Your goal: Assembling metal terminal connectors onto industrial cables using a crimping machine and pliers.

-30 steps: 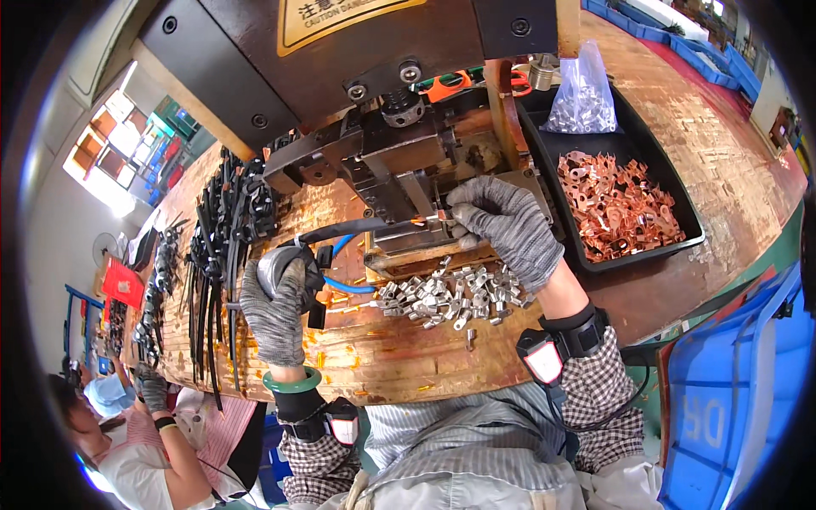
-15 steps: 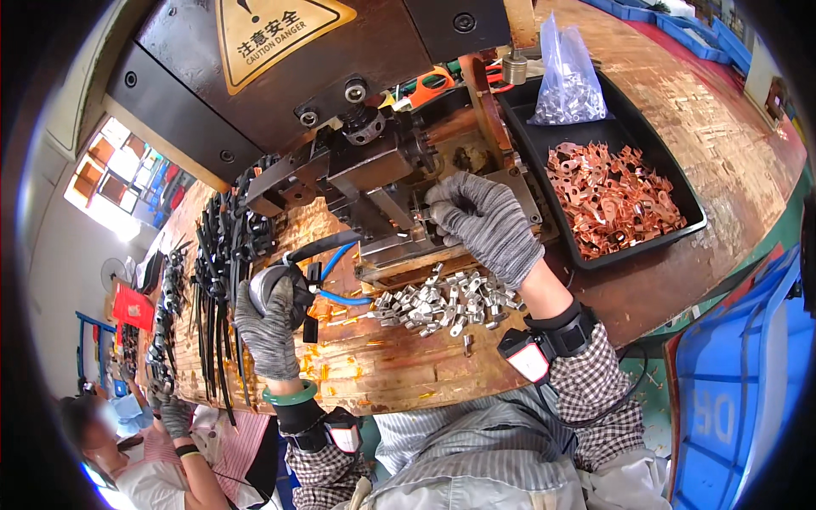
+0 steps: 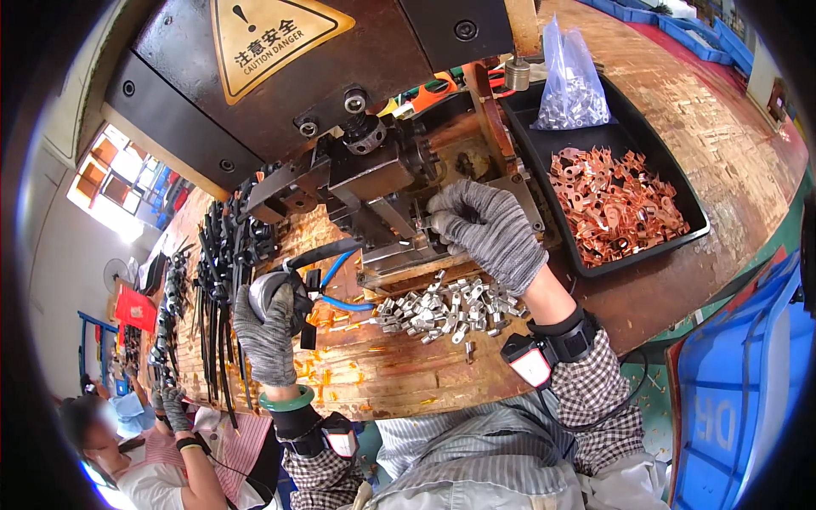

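My left hand (image 3: 265, 336), in a grey knit glove, is closed around a bundle of black cable (image 3: 319, 253) with blue wires (image 3: 347, 304). The cable's far end runs toward the die area of a dark metal crimping press (image 3: 378, 174). Beside that die my right hand (image 3: 493, 238), also gloved, has its fingers pinched together. Whatever lies between those fingertips is hidden by the glove and the tooling. Just below the press, a pile of silver metal terminals (image 3: 450, 308) lies on the wooden table (image 3: 408, 374).
At the right, a black tray (image 3: 625, 259) holds copper terminals (image 3: 612, 204) and a clear bag of silver parts (image 3: 574, 98). Black cables (image 3: 223, 272) lie in bunches at the left. A co-worker (image 3: 161, 459) sits at lower left. A blue crate (image 3: 739, 391) stands at lower right.
Both hands hold nearly the same places, the right by the die and the left on the cable. The view has shifted slightly.
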A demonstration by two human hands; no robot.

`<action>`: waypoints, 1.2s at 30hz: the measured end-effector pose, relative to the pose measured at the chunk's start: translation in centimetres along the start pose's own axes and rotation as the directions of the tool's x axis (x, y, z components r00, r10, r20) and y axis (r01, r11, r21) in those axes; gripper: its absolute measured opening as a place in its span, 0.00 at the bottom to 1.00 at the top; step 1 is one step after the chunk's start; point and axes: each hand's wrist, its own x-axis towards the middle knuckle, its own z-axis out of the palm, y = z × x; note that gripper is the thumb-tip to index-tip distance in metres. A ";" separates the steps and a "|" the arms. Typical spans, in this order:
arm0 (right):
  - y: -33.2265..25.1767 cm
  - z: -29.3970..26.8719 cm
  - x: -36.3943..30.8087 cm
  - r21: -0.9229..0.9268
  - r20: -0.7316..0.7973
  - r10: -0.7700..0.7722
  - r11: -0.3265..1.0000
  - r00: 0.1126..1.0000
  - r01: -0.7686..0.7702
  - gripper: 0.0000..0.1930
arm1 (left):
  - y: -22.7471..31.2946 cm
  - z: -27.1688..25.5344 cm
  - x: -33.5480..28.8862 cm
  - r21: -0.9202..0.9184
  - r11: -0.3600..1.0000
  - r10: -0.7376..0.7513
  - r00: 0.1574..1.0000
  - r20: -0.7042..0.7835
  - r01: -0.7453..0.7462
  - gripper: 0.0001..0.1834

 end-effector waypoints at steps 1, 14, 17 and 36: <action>0.0 0.0 0.0 0.004 0.002 0.020 1.000 1.000 -0.020 0.07 | 0.0 0.0 0.0 0.019 1.000 0.004 1.000 -0.013 -0.003 0.19; -0.8 -1.5 -0.7 -0.065 -0.320 -0.158 0.987 0.934 0.144 0.06 | 0.6 0.6 -0.1 0.024 0.999 -0.022 0.999 -0.026 0.023 0.18; -0.7 -2.0 -0.6 -0.040 -0.436 -0.206 0.977 0.876 0.209 0.05 | 0.3 0.3 -0.1 0.069 0.998 -0.006 1.000 -0.025 0.007 0.18; -1.5 -1.9 -4.9 0.063 -0.488 -0.154 0.976 0.859 0.210 0.08 | 2.3 -1.3 -2.1 -0.051 0.999 -0.008 1.000 0.018 0.009 0.18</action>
